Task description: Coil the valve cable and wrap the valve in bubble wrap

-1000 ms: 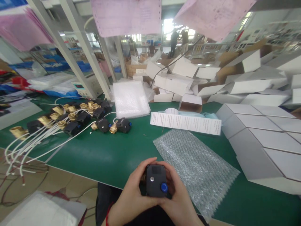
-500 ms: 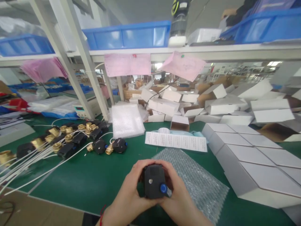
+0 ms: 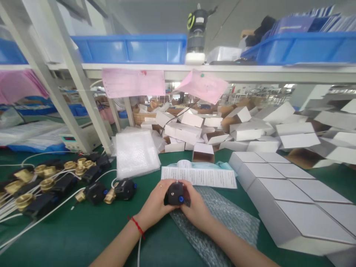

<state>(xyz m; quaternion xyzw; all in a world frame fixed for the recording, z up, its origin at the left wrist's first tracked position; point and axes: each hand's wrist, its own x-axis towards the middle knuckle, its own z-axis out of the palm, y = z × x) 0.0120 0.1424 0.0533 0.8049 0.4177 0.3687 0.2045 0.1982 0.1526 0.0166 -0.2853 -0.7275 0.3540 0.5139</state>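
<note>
Left hand [image 3: 154,203] and right hand [image 3: 197,208] clasp the black actuator [image 3: 174,194] between them, by the far end of the bubble wrap [image 3: 226,218]! A white cable [image 3: 139,252] lies nearer the person: if attached, a snag could twist the grip loose.

Green-topped workbench [image 3: 83,222], white shelf [image 3: 250,76] above, metal uprights [image 3: 90,107], pale pillar [image 3: 314,94] far behind

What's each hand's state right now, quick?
Left hand: closed on the black device, gripping its left side.
Right hand: closed on the same device, gripping its right side.
</note>
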